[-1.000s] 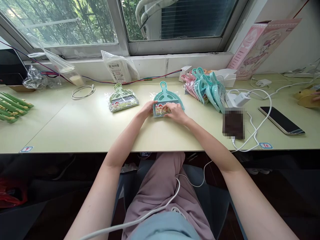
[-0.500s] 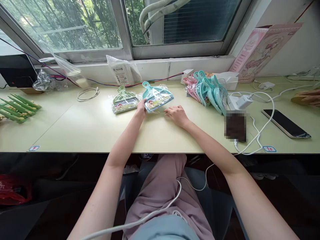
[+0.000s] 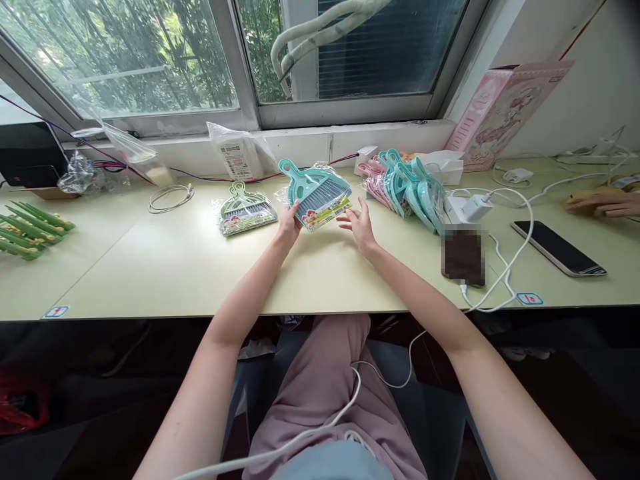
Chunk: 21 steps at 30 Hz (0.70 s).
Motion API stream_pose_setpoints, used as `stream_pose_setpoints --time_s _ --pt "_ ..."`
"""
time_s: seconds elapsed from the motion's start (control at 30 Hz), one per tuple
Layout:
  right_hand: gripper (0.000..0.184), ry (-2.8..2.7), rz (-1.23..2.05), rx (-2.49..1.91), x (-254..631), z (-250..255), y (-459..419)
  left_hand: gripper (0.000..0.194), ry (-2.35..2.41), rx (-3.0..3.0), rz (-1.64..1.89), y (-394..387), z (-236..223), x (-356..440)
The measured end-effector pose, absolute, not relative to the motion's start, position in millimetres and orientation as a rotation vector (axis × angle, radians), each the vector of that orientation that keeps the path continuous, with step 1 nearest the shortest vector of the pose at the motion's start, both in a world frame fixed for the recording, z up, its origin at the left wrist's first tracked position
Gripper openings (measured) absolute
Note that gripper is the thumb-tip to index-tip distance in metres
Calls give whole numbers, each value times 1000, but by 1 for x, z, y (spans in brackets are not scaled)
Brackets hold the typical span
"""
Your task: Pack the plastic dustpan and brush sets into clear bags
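Observation:
A teal dustpan and brush set in clear plastic wrap is tilted above the table, its handle pointing to the upper left. My left hand grips its lower left edge. Just to the right of the set's lower right corner, my right hand has its fingers spread and holds nothing. A green dustpan and brush set, also wrapped, lies on the table left of my left hand. To the right rests a pile of wrapped teal sets, with pink ones at its left side.
A phone, a white charger and looping cables occupy the right side. Green stalk-like items lie at far left. A coiled cable sits near the window wall. Another person's hand shows at the right edge.
My left hand lifted and tilted the teal set off the table, swinging it left, then turned its brush side toward me. My right hand let go and now has its fingers spread beside it.

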State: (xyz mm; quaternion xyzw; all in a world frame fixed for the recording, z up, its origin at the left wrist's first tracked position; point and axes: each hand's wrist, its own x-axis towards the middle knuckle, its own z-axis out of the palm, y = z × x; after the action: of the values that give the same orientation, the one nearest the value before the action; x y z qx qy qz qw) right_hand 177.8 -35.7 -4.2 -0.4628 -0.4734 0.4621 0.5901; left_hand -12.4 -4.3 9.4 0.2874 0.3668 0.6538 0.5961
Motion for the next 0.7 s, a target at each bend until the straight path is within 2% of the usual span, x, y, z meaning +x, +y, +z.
stream_pose_setpoints --time_s 0.1,0.27,0.37,0.53,0.7 --pt "67 -1096 1047 -1104 175 -4 -39 37 863 751 1514 -8 11 -10" --pt "50 -1003 1145 -1146 177 -5 -37 34 879 847 1457 -13 10 -5" --pt "38 -945 1163 -1158 182 -5 -34 37 894 930 1336 -16 7 -6" --pt "33 -841 1188 -1123 189 -3 -30 46 850 1168 1103 -18 5 -9" --pt "20 -771 1218 -1073 191 0 -28 44 1019 1095 1201 -11 6 -8"
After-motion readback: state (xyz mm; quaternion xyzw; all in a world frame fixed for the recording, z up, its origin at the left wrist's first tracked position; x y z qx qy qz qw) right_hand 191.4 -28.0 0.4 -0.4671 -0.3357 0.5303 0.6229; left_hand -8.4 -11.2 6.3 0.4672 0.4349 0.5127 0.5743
